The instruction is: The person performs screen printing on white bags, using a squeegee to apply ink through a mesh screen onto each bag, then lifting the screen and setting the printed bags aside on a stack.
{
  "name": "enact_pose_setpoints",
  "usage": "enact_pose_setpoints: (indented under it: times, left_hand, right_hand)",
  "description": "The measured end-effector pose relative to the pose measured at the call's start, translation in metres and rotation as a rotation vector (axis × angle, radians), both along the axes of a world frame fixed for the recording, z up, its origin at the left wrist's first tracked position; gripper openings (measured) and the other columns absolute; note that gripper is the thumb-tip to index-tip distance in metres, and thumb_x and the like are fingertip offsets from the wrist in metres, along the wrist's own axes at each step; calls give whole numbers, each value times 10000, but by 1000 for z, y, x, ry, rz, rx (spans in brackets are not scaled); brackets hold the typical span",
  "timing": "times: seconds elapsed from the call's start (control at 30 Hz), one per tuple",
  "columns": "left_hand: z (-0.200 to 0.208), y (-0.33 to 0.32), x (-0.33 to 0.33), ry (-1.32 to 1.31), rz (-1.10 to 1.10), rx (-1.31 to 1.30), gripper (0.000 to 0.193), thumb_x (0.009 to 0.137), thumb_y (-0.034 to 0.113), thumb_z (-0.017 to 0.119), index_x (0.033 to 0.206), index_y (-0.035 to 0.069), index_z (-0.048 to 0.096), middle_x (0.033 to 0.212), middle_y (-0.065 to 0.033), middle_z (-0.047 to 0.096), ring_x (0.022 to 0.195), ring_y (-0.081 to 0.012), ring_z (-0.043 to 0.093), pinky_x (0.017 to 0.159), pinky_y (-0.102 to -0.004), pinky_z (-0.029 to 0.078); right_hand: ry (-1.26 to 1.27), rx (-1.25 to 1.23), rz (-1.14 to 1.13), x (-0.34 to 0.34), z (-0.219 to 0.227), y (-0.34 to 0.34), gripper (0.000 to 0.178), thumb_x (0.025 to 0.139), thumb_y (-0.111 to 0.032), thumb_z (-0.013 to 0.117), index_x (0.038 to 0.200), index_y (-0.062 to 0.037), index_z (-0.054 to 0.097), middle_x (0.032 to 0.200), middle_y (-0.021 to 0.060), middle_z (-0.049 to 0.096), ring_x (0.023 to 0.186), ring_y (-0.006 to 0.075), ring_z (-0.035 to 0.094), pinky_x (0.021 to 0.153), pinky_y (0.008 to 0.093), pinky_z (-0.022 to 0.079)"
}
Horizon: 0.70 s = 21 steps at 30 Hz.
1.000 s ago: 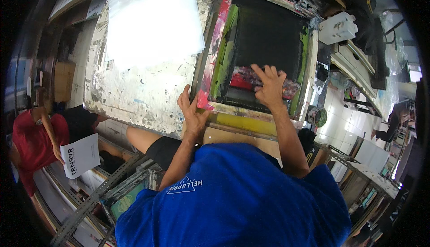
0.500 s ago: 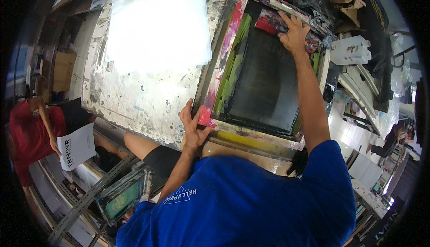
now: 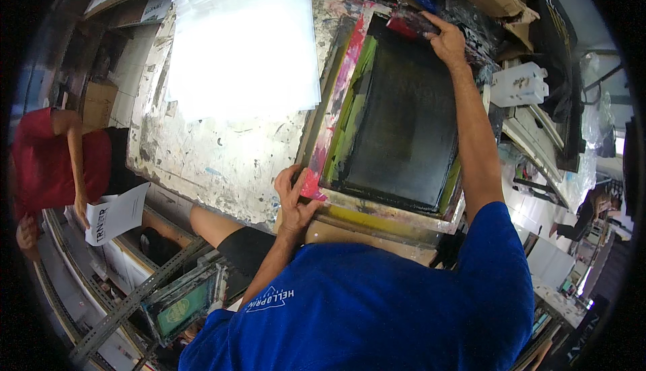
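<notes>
Gripping squeegee point(image 3: 412, 26) under right hand point(image 3: 445, 40)

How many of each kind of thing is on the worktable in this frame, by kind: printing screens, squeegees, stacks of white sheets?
Printing screen, framed, dark mesh, left hand on its near corner: 1
Squeegee under the right hand: 1
Stack of white sheets: 1
Total: 3
</notes>
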<state>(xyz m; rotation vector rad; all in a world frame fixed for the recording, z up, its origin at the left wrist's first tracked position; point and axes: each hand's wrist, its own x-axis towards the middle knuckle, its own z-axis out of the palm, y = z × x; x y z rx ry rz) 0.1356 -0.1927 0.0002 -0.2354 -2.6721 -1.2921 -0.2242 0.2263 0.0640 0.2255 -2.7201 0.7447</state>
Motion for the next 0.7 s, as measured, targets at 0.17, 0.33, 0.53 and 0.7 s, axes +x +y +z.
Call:
enact_pose_setpoints:
  times: [0.17,0.33,0.53,0.7]
  left_hand:
    - [-3,5,4,-38,53,123,851,613,340,908,1358,40,627,1303,-168,591,1224,-350,470,1067,-461,357]
    - [6,10,2,65,50,237,886,596,319,935,1365,16,615,1242,-139,613,1164,-329,478,1036,-439,379]
    - [65,22,-23,302,59,274,662,660,231,902,1196,-67,655,1182,-175,616,1155,-336,506,1028,-435,403]
    - [125,47,-61,415,139,422,709,717,209,893,1283,-98,595,1249,-172,567,1196,-305,508,1061,-410,401]
  right_hand:
    - [-148,-399,-59,40,20,19,647,767,-35,779,1381,-195,654,1206,101,740,1046,208,688,990,338,491]
    - [-244,-615,-81,156,60,-22,696,740,73,761,1389,-153,646,1378,94,661,1238,162,606,1061,306,450]
    - [-339,-259,-45,298,153,-108,642,751,-10,749,1353,-219,672,1230,171,706,1144,346,667,975,386,504]
    - [36,302,0,324,216,-130,608,744,-162,740,1340,-262,673,955,151,679,866,332,673,771,432,509]
